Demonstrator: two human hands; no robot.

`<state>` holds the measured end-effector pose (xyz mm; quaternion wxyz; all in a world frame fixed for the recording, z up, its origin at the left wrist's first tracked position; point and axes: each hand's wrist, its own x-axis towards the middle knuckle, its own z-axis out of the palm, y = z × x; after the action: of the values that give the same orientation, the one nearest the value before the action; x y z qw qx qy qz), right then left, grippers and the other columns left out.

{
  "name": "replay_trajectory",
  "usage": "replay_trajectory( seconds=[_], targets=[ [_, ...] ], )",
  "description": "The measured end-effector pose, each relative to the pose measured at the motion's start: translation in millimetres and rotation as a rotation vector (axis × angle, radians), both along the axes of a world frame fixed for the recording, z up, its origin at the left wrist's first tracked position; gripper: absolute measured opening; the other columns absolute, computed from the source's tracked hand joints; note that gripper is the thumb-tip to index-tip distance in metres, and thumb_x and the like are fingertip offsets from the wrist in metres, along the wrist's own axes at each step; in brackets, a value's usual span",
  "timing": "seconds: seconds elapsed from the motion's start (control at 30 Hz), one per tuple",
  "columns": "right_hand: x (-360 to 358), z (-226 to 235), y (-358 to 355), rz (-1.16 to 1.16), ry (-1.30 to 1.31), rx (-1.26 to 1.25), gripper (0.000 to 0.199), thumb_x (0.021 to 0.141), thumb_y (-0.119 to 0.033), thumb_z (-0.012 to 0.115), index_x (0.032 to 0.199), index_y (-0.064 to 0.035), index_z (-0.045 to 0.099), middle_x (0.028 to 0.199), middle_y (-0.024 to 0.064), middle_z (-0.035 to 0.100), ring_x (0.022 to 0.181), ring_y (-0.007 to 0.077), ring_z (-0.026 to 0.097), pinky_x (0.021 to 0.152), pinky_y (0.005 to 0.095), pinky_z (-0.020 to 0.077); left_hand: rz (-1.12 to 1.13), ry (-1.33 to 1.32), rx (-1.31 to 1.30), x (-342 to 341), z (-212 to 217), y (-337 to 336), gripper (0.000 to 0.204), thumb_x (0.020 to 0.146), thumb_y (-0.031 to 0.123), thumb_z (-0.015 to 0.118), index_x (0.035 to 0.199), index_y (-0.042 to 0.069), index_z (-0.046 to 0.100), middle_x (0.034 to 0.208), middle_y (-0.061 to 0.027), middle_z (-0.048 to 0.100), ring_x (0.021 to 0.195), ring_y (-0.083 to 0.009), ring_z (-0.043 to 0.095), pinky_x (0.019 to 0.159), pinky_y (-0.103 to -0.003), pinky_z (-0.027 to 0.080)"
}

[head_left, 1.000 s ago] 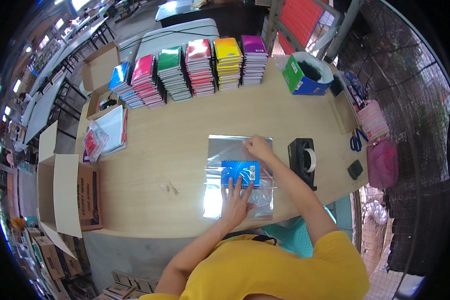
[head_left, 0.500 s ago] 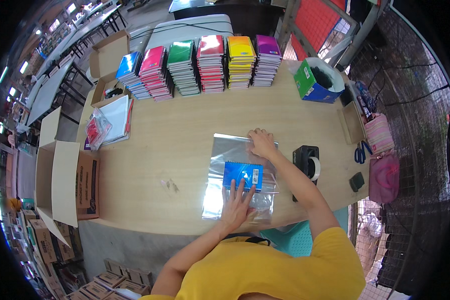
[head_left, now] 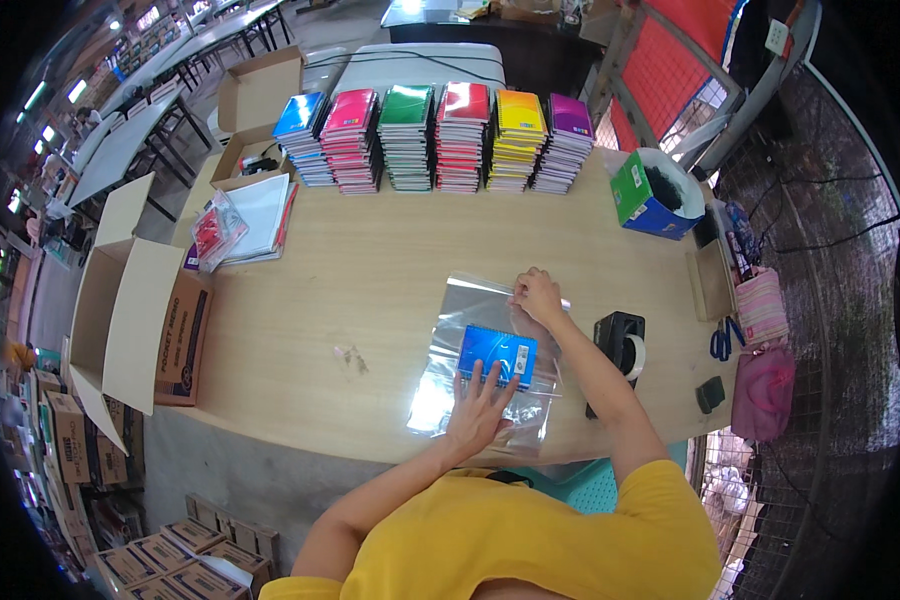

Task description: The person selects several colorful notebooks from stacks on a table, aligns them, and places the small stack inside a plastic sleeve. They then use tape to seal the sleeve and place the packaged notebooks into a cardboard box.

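Note:
A small blue spiral notebook lies on a clear plastic sheet near the front of the table. My left hand rests flat on the notebook's lower part, fingers spread. At the sheet's far right corner, my right hand has its fingers closed in a pinch on the film, whose edge is slightly lifted there. A black tape dispenser with a white roll stands just right of my right forearm.
Several stacks of coloured notebooks line the table's far side. An open cardboard box stands left. Papers and a red-filled plastic bag lie back left. At right are a green-blue box, scissors and a pink pouch.
My right hand has gone from lying spread on the film to pinching its far right corner. My left hand stays on the notebook. The whole view has shifted slightly.

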<state>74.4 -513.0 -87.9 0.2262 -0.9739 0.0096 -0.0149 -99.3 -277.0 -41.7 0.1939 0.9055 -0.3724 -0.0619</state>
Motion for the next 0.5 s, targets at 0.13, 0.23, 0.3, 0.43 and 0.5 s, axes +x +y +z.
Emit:
replay_trajectory(
  seconds=[0.13,0.23,0.3,0.43,0.5],
  targets=[
    [-3.3,9.4,2.6,0.027,-0.007,0.029,0.028,0.067,-0.025,0.080,0.088,-0.0123,0.067,0.104,0.0079,0.059,0.104,0.0304,0.055,0.083,0.0484,0.0458,0.007,-0.017,0.012,-0.3,-4.0,1.8,0.084,0.081,0.042,0.070,0.151,0.021,0.031,0.155,-0.0216,0.022,0.142,-0.0486,0.017,0.106,-0.070,0.019],
    [-14.3,8.7,11.3,-0.020,-0.169,-0.013,0.025,0.069,-0.025,0.079,0.087,-0.0118,0.068,0.105,0.0077,0.057,0.106,0.0288,0.053,0.084,0.0481,0.0441,0.007,-0.017,0.024,-0.6,-4.2,1.6,0.084,0.081,0.041,0.071,0.151,0.021,0.030,0.155,-0.0216,0.022,0.142,-0.0486,0.017,0.105,-0.070,0.019],
    [-18.6,5.6,16.3,-0.022,-0.255,-0.038,0.023,0.069,-0.024,0.078,0.086,-0.0121,0.069,0.102,0.0072,0.057,0.106,0.0274,0.052,0.085,0.0477,0.0424,0.000,-0.006,0.005,-1.4,-3.5,2.2,0.085,0.080,0.041,0.071,0.151,0.021,0.030,0.155,-0.0216,0.021,0.142,-0.0485,0.016,0.105,-0.071,0.019],
    [-33.5,-6.1,12.9,-0.007,-0.410,-0.052,0.020,0.068,-0.021,0.078,0.083,-0.0121,0.068,0.100,0.0051,0.056,0.105,0.0253,0.051,0.086,0.0463,0.0404,-0.001,-0.026,-0.018,-2.2,-3.3,3.2,0.085,0.079,0.040,0.072,0.151,0.020,0.030,0.156,-0.0213,0.020,0.143,-0.0484,0.015,0.105,-0.071,0.019],
    [-37.8,-12.1,8.6,0.011,-0.325,-0.084,0.016,0.068,-0.017,0.077,0.080,-0.0117,0.068,0.099,0.0044,0.056,0.103,0.0251,0.051,0.085,0.0455,0.0402,-0.005,-0.041,-0.017,-2.9,-4.3,3.0,0.086,0.079,0.040,0.073,0.151,0.020,0.030,0.156,-0.0212,0.019,0.143,-0.0484,0.015,0.105,-0.071,0.019]
  ],
)
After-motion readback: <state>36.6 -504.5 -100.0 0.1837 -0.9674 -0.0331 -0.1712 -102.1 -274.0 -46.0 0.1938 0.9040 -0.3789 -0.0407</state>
